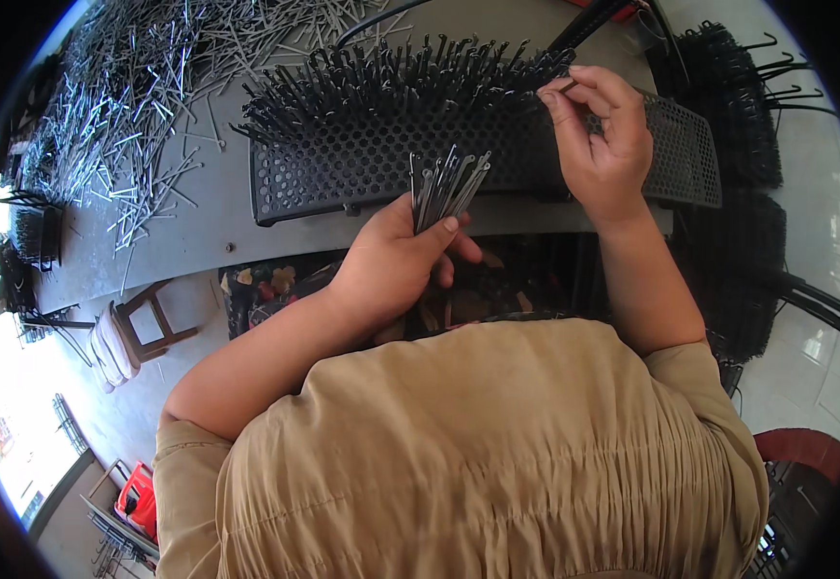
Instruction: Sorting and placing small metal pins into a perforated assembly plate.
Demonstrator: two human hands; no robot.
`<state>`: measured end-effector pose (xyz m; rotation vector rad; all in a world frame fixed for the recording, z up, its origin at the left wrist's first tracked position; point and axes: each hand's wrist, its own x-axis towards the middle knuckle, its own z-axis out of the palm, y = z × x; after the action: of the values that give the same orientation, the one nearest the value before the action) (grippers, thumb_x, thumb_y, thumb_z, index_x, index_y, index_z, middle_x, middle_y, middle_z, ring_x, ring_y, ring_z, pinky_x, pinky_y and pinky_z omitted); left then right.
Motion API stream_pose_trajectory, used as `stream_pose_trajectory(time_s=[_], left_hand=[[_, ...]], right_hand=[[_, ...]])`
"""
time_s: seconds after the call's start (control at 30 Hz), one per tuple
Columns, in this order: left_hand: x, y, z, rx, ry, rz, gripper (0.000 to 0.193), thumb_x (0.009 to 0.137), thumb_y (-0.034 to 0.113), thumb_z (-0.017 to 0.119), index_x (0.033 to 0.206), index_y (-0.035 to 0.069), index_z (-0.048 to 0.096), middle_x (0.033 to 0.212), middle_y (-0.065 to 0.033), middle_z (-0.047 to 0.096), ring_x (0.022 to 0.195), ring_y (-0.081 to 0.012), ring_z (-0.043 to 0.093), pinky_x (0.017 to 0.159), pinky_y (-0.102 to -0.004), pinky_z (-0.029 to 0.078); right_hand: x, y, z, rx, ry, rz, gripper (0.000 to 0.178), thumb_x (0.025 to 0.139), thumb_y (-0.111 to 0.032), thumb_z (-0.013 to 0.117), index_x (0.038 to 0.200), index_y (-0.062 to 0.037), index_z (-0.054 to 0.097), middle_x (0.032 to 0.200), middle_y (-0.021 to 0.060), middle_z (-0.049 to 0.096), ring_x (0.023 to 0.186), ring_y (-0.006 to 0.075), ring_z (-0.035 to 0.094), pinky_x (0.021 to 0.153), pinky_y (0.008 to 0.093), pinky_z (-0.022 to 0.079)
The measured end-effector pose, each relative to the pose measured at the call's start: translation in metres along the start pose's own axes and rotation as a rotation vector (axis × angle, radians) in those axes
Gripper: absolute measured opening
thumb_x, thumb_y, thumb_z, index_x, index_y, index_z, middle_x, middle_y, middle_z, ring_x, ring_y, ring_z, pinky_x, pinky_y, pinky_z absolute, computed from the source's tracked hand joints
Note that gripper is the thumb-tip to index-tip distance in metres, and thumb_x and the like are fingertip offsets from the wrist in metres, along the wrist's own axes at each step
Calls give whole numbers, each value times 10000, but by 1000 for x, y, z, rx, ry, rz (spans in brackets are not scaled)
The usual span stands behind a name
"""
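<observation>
My left hand [391,256] is wrapped round a bundle of thin metal rods [449,188], their small flattened or looped heads fanning upward. Its thumb lies across them. Behind the bundle is a black perforated rack [343,169], from whose holes many dark rods [391,82] stand up, packed close along the far side. My right hand [608,145] is raised over the right part of the rack. Thumb and forefinger pinch a short thin dark rod [568,87], mostly hidden by the fingers.
Loose metal rods [150,106] lie heaped on the grey table [212,227] at the far left. Dark racks with hooked rods [734,106] stand at the right. A wooden stool [154,323] is at the left, and a red curved seat edge [806,449] at the lower right.
</observation>
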<state>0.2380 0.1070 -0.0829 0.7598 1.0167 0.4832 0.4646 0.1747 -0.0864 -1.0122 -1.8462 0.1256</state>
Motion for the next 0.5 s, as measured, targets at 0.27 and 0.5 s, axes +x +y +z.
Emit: stream_pose_trajectory(time_s=[0.27, 0.5], left_hand=[[-11, 2, -8, 95, 38, -35, 151, 977, 136, 476, 1050, 16, 533, 827, -49, 637, 597, -84, 530, 551, -232, 438], [-7, -3, -6, 76, 23, -7, 138, 972, 115, 486, 1051, 10, 532, 822, -56, 636, 589, -80, 524, 547, -224, 433]], right_hand=[[11, 0, -2, -274, 97, -148, 132, 734, -10, 729, 845, -77, 704, 827, 52, 683, 800, 233, 636, 754, 317, 493], [3, -27, -6, -369, 8, -203, 154, 775, 20, 706, 905, -61, 718, 901, 43, 688, 881, 194, 619, 771, 267, 484]])
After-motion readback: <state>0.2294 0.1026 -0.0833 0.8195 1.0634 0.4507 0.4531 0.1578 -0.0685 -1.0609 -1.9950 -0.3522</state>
